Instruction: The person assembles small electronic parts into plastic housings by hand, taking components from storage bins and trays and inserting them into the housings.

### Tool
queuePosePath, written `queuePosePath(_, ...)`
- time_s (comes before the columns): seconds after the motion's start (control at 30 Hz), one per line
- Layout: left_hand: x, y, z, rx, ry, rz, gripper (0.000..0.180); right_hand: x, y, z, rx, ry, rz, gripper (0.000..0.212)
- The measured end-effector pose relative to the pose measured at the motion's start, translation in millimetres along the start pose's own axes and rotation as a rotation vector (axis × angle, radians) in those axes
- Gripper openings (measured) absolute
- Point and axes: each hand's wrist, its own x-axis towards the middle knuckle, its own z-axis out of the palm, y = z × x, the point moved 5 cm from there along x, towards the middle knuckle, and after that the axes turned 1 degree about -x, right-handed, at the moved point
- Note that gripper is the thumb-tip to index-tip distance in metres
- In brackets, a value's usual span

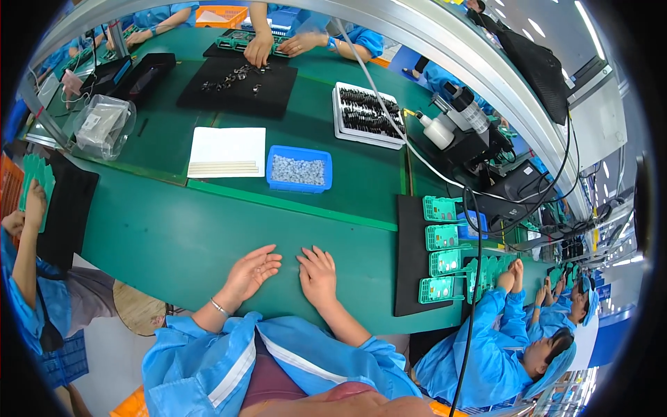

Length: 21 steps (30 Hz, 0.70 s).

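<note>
My left hand is over the green tabletop near its front edge, palm turned inward, fingers stretched out and holding nothing. Beside it my right hand rests palm down with extended fingers, also without anything in it. A gap separates the two hands. Beyond them stands a blue bin of small pale pieces. To its left lies a white sheet with thin pale strips along its lower part. On a black mat to the right are several green plastic frames in a column.
Farther back, a white tray holds rows of black parts. A microscope-like device and hanging cables stand at right. A clear plastic bag sits at left. Across the table, a co-worker's hands work above a dark mat. Others sit on both sides.
</note>
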Motion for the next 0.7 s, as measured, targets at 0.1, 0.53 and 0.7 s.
queuePosePath(0.1,2,-2,-1,0.029,-0.013,-0.015,0.036,0,0,0,0.003,0.007,-0.001,0.019)
queuePosePath(0.53,13,-5,-9,0.116,0.023,-0.006,0.023,11,2,-3,-0.02,0.021,-0.036,0.02)
queuePosePath(0.7,-3,-6,2,0.164,0.058,-0.036,0.023,-5,0,-4,-0.013,0.024,-0.043,0.022)
